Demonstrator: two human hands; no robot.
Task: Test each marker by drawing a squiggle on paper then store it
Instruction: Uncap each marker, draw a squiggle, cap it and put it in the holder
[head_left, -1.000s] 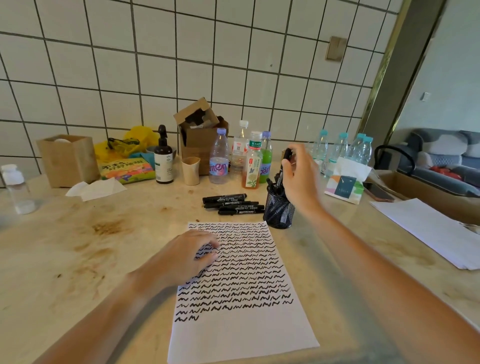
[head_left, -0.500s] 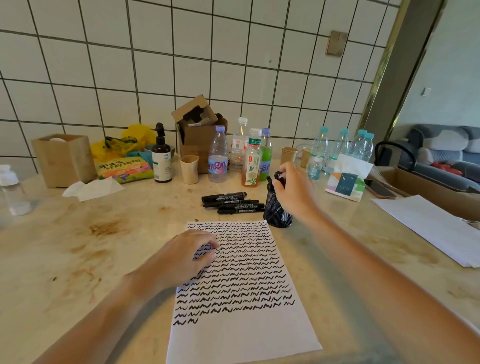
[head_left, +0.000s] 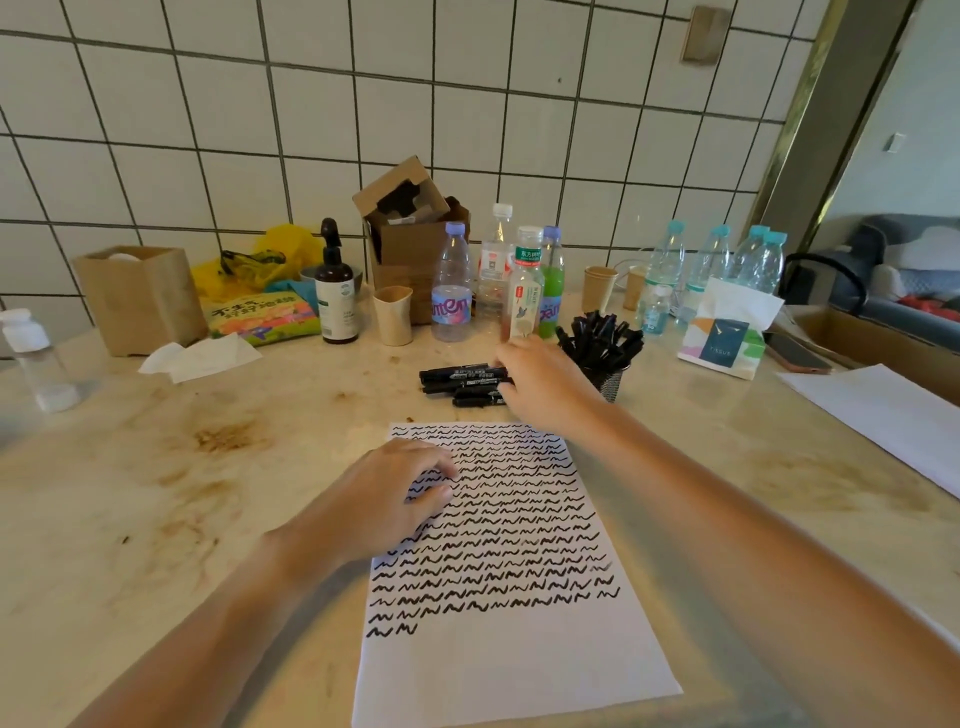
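Since the frame one second back: right hand (head_left: 545, 387) gone from above the mesh cup (head_left: 605, 376), where it held a marker upright, across to the loose markers (head_left: 460, 379) lying left of the cup; cup now fully exposed, packed with capped markers (head_left: 600, 338); left hand (head_left: 387, 499) unchanged on the paper (head_left: 519, 660); paper not shifted

Loose markers: small stack flat on the countertop (head_left: 130, 493), just beyond the paper's top edge; long axes running left-right, roughly parallel to that edge; left ends visible, right ends hidden under the right hand; which end carries the cap not readable

Markers in cup: standing on end, fanned outward, caps up

Right hand: palm down over the right ends of the loose markers; fingers curled downward toward them, close together; fingertips hidden behind the knuckles, so grip versus mere touch cannot be told

Left hand: palm down on the upper left part of the paper; fingers (head_left: 441, 465) slightly bent, lightly spread, tips pressing the sheet; nothing held

Paper: white sheet, long axis running away from the viewer, tilted slightly; rows of black squiggles (head_left: 498, 545) covering the upper two thirds, last short row at lower left; bottom blank

Behind the markers: row of drink bottles (head_left: 452, 291), paper cup (head_left: 393, 314), brown pump bottle (head_left: 336, 296), cardboard box (head_left: 415, 228); tissue pack (head_left: 724, 338) right of the mesh cup
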